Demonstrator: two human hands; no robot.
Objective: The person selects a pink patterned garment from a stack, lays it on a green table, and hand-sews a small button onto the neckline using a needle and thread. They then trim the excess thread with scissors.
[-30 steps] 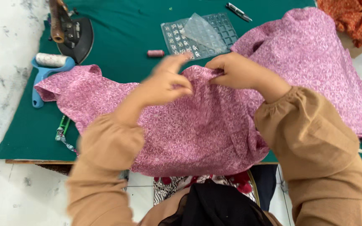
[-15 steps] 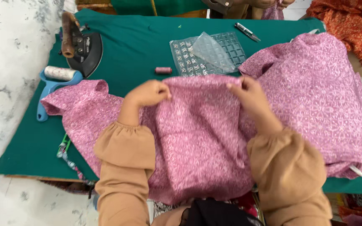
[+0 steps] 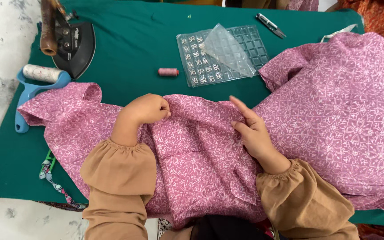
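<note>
A pink patterned garment (image 3: 325,102) lies spread across the green table cover (image 3: 130,53). My left hand (image 3: 145,110) is closed, pinching a fold of the fabric near the garment's top edge. My right hand (image 3: 252,131) rests on the cloth a little to the right, fingers partly extended and pressing the fabric down. Both my arms wear tan sleeves with gathered cuffs.
A black iron (image 3: 74,42) with a wooden handle sits at the back left, a blue-handled lint roller (image 3: 36,82) beside it. A pink thread spool (image 3: 168,72), a clear plastic tray of small fasteners (image 3: 221,53) and thread snips (image 3: 270,24) lie beyond the garment. Orange fabric (image 3: 378,18) lies far right.
My hands have moved apart along the fabric's top edge and lowered it onto the table. My right hand has let go of its pinch and now lies flatter on the cloth.
</note>
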